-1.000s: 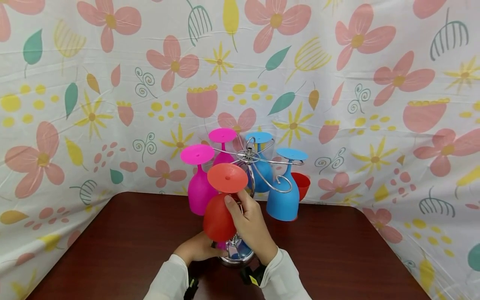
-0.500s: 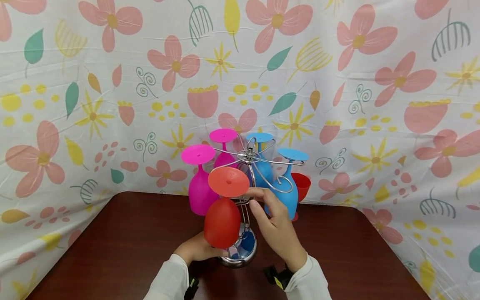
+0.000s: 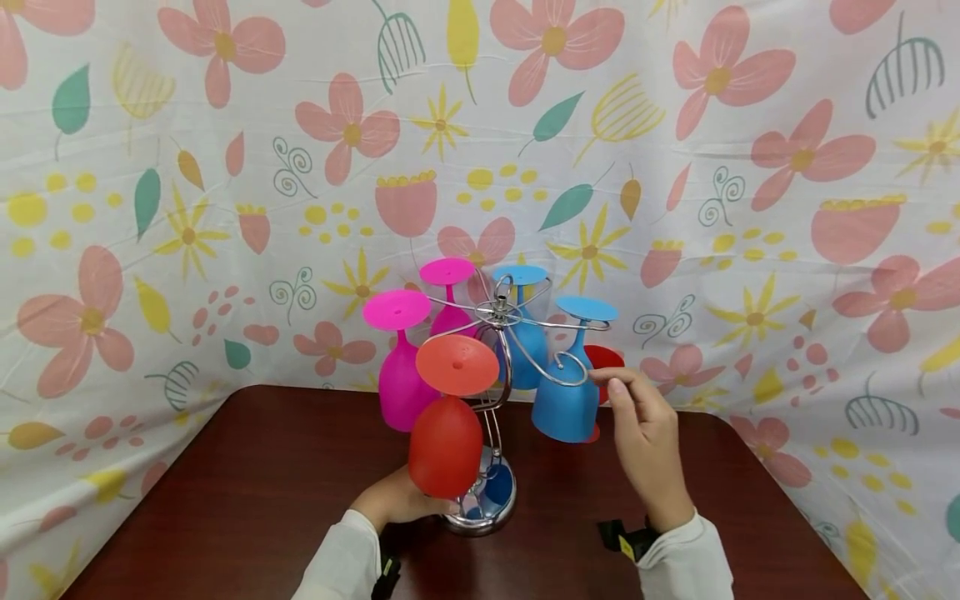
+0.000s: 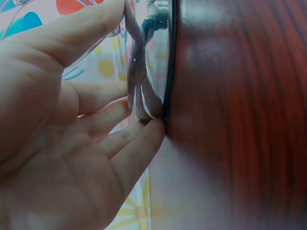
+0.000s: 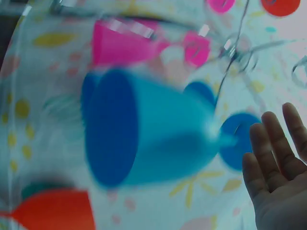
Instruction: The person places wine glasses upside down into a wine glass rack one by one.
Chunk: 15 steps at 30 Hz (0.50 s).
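Note:
A chrome stemware rack stands on the table with plastic goblets hung upside down from its wire arms. At its round base, my left hand grips the rim, thumb above and fingertips along the edge. The front red goblet hangs bowl down over the base. My right hand holds nothing, its fingers close beside the front blue goblet. Behind that, a second red goblet stands upright on the table, partly hidden. The right wrist view shows the right fingers extended near the blue goblet's foot.
Two pink goblets hang on the rack's left side, and another blue goblet hangs at the back. A curled wire arm juts toward the front right. Flowered cloth walls the dark wooden table.
My right hand has let go of the front red goblet, which now hangs from the rack, and moved right to beside the blue goblet. The left hand stays at the base.

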Each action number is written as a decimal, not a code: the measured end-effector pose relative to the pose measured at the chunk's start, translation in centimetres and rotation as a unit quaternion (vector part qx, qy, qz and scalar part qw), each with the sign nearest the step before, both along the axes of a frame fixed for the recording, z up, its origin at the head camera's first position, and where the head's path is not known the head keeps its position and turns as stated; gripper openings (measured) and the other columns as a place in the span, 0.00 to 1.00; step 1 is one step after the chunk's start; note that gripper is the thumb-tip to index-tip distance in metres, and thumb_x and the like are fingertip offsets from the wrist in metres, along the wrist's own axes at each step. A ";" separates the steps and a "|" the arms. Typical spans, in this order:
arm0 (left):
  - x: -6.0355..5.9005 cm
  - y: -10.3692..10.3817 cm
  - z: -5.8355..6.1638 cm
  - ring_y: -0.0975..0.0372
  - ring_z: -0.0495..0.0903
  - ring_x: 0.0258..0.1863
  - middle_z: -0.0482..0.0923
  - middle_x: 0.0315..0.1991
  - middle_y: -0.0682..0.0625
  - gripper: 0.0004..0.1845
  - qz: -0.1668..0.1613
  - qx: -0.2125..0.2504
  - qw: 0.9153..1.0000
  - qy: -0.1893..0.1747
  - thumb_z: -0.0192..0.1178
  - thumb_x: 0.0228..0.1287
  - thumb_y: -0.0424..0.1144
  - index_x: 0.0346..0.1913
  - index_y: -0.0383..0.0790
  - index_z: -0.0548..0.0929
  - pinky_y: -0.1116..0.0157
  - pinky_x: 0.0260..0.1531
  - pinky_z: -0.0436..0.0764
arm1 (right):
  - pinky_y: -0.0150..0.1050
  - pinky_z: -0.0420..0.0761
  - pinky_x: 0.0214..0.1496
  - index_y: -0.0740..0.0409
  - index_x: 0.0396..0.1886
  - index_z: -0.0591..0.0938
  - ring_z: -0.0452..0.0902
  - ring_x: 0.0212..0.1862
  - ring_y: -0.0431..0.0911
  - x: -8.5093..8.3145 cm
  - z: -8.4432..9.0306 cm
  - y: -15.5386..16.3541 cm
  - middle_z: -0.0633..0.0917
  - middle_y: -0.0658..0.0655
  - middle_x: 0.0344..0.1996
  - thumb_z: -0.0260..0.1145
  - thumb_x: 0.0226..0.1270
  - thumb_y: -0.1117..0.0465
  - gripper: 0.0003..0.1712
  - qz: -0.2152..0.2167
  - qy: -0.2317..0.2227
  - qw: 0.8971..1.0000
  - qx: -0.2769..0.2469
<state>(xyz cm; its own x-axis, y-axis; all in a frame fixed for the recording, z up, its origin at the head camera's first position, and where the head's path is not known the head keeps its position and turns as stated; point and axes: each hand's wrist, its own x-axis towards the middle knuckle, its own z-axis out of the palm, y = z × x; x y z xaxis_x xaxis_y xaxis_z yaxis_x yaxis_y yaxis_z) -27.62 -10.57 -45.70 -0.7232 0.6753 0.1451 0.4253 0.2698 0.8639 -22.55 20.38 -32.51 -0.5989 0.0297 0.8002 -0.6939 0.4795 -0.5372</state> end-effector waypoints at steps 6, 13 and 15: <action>-0.1 -0.1 -0.3 0.63 0.75 0.50 0.77 0.50 0.55 0.29 -0.005 0.009 1.000 -0.002 0.66 0.61 0.36 0.65 0.42 0.70 0.59 0.55 0.74 | 0.30 0.73 0.47 0.55 0.51 0.83 0.74 0.47 0.40 -2.8 -1.4 2.7 0.82 0.50 0.48 0.53 0.78 0.55 0.15 -0.103 -0.044 0.994 0.020; -0.4 -0.2 -0.5 0.63 0.76 0.52 0.77 0.53 0.53 0.30 -0.016 0.016 1.000 -0.003 0.66 0.61 0.36 0.66 0.40 0.69 0.59 0.55 0.74 | 0.56 0.70 0.58 0.63 0.55 0.79 0.71 0.55 0.54 -7.0 -3.0 4.4 0.79 0.61 0.50 0.57 0.75 0.52 0.20 -0.151 -0.073 0.984 0.061; -0.5 -0.1 -0.6 0.64 0.76 0.51 0.78 0.52 0.54 0.30 -0.010 0.010 1.000 -0.005 0.66 0.61 0.36 0.66 0.41 0.70 0.59 0.55 0.74 | 0.61 0.66 0.60 0.66 0.57 0.77 0.68 0.58 0.59 -8.2 -3.2 4.8 0.77 0.65 0.53 0.60 0.73 0.52 0.23 -0.161 -0.082 0.980 0.081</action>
<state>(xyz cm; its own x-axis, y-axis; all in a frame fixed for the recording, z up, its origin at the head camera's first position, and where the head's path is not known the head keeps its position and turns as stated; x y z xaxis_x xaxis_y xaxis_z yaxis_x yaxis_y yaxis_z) -28.12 -10.65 -46.26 -0.7109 0.6868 0.1513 0.4214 0.2438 0.8735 -30.74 25.17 -35.71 -0.6997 0.1190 0.7045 -0.4031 0.7483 -0.5268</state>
